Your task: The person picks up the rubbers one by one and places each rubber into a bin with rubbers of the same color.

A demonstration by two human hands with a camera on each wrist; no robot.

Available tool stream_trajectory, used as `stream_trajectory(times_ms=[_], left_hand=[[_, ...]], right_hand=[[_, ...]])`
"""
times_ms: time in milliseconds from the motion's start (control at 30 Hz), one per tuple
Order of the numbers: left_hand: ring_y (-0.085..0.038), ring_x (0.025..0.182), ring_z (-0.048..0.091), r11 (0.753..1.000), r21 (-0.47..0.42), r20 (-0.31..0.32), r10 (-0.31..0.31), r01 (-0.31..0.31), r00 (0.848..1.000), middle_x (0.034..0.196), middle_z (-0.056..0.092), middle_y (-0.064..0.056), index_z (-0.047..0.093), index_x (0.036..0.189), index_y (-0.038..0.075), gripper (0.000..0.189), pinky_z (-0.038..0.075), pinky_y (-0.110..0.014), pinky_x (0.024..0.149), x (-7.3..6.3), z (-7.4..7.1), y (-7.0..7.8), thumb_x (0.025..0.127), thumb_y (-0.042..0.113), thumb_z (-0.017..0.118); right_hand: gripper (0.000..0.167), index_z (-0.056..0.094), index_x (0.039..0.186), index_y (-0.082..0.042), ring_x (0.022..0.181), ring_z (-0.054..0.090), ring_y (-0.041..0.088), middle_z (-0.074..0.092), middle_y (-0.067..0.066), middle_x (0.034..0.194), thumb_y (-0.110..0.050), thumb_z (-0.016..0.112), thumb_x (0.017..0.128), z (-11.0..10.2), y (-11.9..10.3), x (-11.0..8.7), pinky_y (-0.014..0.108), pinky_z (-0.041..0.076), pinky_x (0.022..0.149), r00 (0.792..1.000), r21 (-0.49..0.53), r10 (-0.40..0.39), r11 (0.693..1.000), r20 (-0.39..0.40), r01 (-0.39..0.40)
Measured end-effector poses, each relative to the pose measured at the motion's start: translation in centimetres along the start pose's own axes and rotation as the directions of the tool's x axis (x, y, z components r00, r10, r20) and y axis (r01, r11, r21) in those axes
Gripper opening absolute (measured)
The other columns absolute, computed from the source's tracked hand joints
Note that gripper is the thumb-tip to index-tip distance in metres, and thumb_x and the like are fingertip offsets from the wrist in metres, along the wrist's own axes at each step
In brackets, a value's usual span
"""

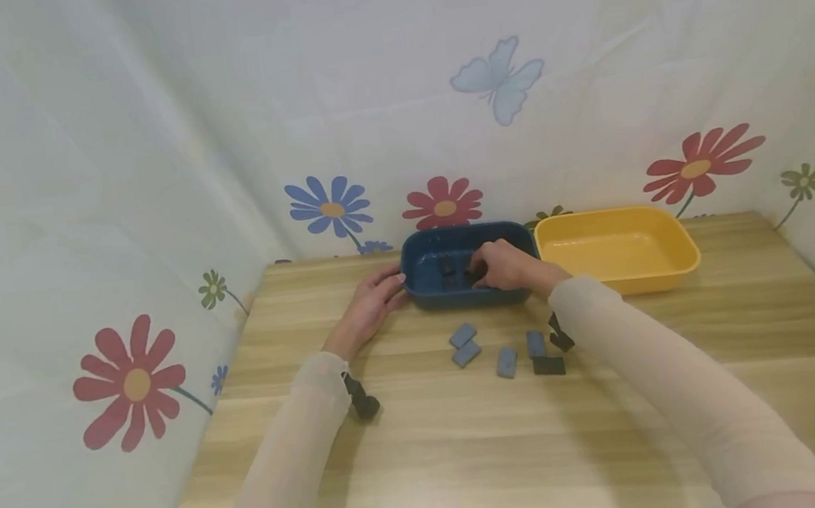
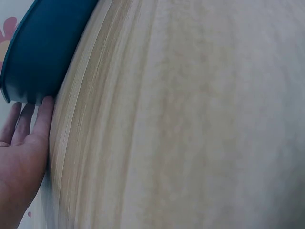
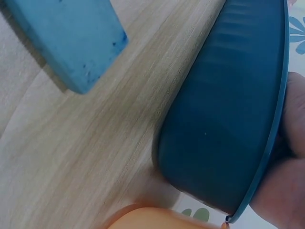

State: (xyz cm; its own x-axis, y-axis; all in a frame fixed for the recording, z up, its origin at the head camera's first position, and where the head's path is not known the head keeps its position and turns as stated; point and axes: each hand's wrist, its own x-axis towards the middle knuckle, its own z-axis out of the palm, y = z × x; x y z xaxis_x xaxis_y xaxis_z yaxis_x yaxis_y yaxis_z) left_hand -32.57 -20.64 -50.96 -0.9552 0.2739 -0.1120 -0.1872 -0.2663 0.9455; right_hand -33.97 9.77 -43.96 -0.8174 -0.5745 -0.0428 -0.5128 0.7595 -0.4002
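Note:
The dark blue basin (image 1: 469,300) stands at the back of the table. My left hand (image 1: 371,302) touches its left end, and the left wrist view shows the fingers (image 2: 44,117) straight against the basin's wall. My right hand (image 1: 505,266) reaches over the rim into the basin with curled fingers, pinching a black block (image 1: 477,272). Another dark block (image 1: 446,265) lies inside the basin to the left. In the right wrist view the basin's side (image 3: 219,109) hides the fingertips and the block.
A yellow basin (image 1: 626,286) stands just right of the blue one. In front lie several grey-blue blocks (image 1: 506,362) and a black block (image 1: 549,366). One grey-blue block (image 3: 76,43) is close in the right wrist view. A flowered curtain (image 1: 376,107) hangs behind.

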Motion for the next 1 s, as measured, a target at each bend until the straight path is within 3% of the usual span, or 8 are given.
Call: stream_trajectory(times_ms=[233,467,767,900,1000], left_hand=[[-0.035,0.146,0.048,1.0,-0.008,-0.007,0.004,-0.004,1.0,0.157,0.048,-0.023,0.044,0.155,-0.007,0.048,0.053,-0.039,0.114,-0.3,0.1,-0.2,0.11,0.005,0.056],[-0.035,0.146,0.048,1.0,-0.011,-0.019,0.004,-0.005,1.0,0.157,0.048,-0.024,0.043,0.154,-0.007,0.048,0.054,-0.038,0.113,-0.4,-0.1,-0.1,0.11,0.004,0.056],[-0.033,0.145,0.05,1.0,-0.001,-0.014,-0.003,0.003,1.0,0.158,0.047,-0.023,0.043,0.155,-0.006,0.049,0.052,-0.039,0.114,-0.1,-0.1,-0.2,0.11,0.006,0.056],[-0.032,0.144,0.051,1.0,0.011,-0.012,0.001,-0.001,1.0,0.157,0.048,-0.023,0.043,0.155,-0.006,0.048,0.052,-0.04,0.115,-0.1,-0.1,-0.2,0.11,0.006,0.056],[-0.031,0.143,0.052,1.0,0.017,-0.006,0.005,-0.005,1.0,0.157,0.049,-0.022,0.044,0.155,-0.006,0.048,0.051,-0.04,0.116,-0.1,0.0,-0.2,0.11,0.006,0.057]], right_hand=[[0.031,0.079,0.115,-0.003,0.112,0.069,0.032,0.078,0.013,0.115,-0.021,0.086,0.091,0.0,0.1,-0.4,0.047,0.058,0.102,0.999,-0.001,-0.02,1.0,-0.034,0.02],[0.033,0.078,0.116,-0.001,0.103,0.07,0.031,0.076,0.014,0.111,-0.021,0.086,0.091,-1.7,-0.8,-2.2,0.047,0.06,0.096,0.992,0.004,-0.083,0.996,-0.098,0.084],[0.042,0.073,0.124,0.003,0.108,0.069,0.034,0.071,0.018,0.117,-0.021,0.085,0.092,-3.4,-1.7,-7.4,0.05,0.061,0.097,0.981,0.056,-0.172,0.983,-0.087,0.177],[0.039,0.074,0.122,0.002,0.103,0.071,0.031,0.071,0.014,0.113,-0.02,0.086,0.092,-3.2,-1.9,-10.3,0.047,0.063,0.091,0.966,0.064,-0.23,0.969,-0.118,0.238],[0.036,0.076,0.12,0.0,0.1,0.071,0.027,0.072,0.008,0.111,-0.019,0.086,0.092,-2.9,-2.1,-12.8,0.046,0.064,0.088,0.961,0.093,-0.231,0.965,-0.151,0.247]])
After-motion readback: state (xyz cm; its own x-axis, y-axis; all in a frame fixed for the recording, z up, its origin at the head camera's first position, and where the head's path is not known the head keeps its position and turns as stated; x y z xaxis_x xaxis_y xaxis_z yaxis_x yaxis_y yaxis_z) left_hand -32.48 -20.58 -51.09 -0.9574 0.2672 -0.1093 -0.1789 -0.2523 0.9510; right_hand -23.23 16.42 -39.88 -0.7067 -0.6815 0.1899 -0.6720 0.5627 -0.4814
